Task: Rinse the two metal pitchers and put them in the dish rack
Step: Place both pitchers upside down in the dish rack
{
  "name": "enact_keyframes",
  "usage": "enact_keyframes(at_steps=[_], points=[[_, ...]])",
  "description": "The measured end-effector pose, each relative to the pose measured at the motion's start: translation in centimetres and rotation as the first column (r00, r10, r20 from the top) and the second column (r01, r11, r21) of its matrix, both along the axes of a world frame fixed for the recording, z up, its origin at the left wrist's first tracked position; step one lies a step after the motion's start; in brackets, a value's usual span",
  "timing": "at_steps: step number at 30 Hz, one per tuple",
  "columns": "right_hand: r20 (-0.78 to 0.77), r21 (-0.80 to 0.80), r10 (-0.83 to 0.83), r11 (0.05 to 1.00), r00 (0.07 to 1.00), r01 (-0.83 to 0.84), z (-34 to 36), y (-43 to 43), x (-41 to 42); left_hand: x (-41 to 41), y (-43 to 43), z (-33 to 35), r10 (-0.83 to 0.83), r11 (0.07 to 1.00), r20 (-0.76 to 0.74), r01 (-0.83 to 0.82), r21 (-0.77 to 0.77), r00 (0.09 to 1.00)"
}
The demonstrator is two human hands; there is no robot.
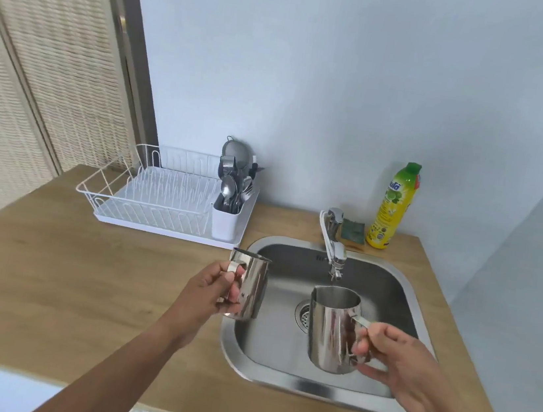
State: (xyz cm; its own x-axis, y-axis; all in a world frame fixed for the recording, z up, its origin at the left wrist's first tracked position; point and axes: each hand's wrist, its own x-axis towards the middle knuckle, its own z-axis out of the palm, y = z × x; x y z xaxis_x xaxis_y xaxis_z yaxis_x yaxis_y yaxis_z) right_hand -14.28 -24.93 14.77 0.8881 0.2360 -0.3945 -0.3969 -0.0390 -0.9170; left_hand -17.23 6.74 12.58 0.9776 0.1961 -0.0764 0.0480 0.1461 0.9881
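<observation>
My left hand point(208, 292) grips the handle of a small shiny metal pitcher point(250, 287), held upright over the left rim of the steel sink point(372, 397). My right hand point(403, 365) holds a second, larger metal pitcher point(329, 331) by its handle, upright above the sink basin and just below the faucet point(335, 249). No water stream is visible from the faucet. The white wire dish rack point(147, 196) stands on the wooden counter at the back left, with its plate slots bare.
A white cutlery holder point(224, 222) full of spoons and forks sits at the rack's right end, with a strainer behind it. A green sponge point(353, 231) and a yellow-green dish soap bottle point(391, 206) stand behind the sink. The drain point(303, 315) is at the basin's middle.
</observation>
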Motion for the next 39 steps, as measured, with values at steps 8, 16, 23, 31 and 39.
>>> enact_keyframes(at_steps=[8,16,23,31,39], points=[[0.078,0.184,0.075,0.979,0.994,-0.088,6.3,13.0,2.0,0.7,11.2,3.6,0.116,0.959,0.086,-0.134,0.251,0.990],[0.608,-0.269,0.134,0.962,0.783,0.044,8.0,30.6,9.7,5.0,27.2,7.1,0.065,0.660,0.174,-0.174,0.731,0.983],[0.467,-0.859,0.794,0.303,0.389,0.413,4.9,42.1,16.2,10.9,35.7,7.9,-0.186,-0.185,0.034,-0.069,0.980,0.982],[0.018,-0.802,0.949,-0.175,0.315,0.571,1.4,47.9,18.7,17.9,38.1,5.1,-0.227,-0.740,-0.229,-0.016,0.672,0.947],[-0.086,-0.818,0.938,-0.258,0.335,0.514,-0.1,48.4,19.9,19.1,36.4,5.0,-0.261,-0.863,-0.378,-0.039,0.504,0.888]])
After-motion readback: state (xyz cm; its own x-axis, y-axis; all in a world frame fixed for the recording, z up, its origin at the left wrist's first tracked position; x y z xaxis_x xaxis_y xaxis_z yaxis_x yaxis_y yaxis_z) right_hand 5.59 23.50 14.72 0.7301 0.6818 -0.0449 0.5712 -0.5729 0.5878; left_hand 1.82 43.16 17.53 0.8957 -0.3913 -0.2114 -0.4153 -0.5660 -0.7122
